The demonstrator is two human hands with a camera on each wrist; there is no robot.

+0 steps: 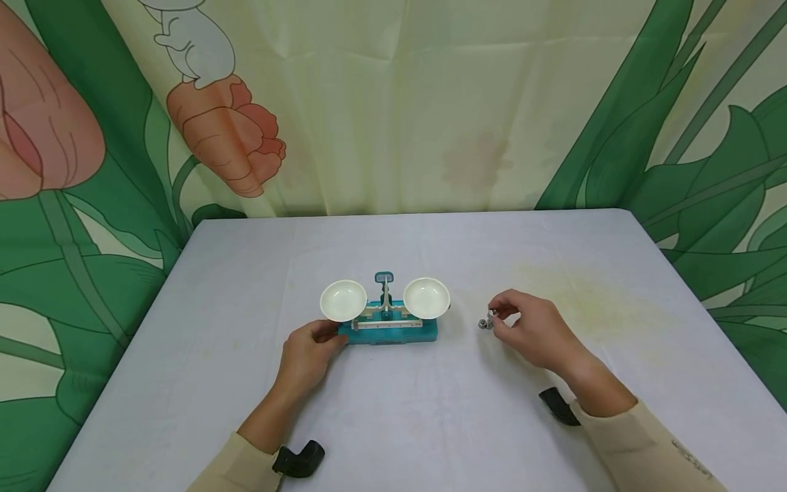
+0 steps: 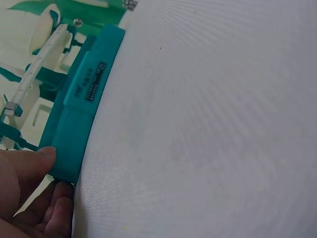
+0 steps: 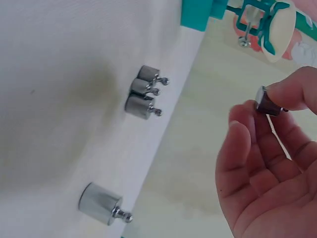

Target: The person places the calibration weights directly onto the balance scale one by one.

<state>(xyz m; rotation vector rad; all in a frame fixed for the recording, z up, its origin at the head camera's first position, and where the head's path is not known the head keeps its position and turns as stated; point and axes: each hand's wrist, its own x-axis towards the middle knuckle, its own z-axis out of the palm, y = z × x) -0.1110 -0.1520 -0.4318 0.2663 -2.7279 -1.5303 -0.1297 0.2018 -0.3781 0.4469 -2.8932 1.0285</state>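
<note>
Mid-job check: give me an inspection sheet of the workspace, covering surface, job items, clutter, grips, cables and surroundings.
Surface: white table, yellowish stain toward its right side.
Scale: upright on the table; teal base, two white pans.
Weights: three small weights stand close together; a larger weight stands apart from them.
Clutter: nothing seen.
Left grip: holds the left end of the scale's base.
Right grip: pinches a metal weight, raised off the table.
Wrists: a black piece at each.
Cables: nothing seen.
Surroundings: printed curtain with leaves and a carrot, behind and beside the table.
</note>
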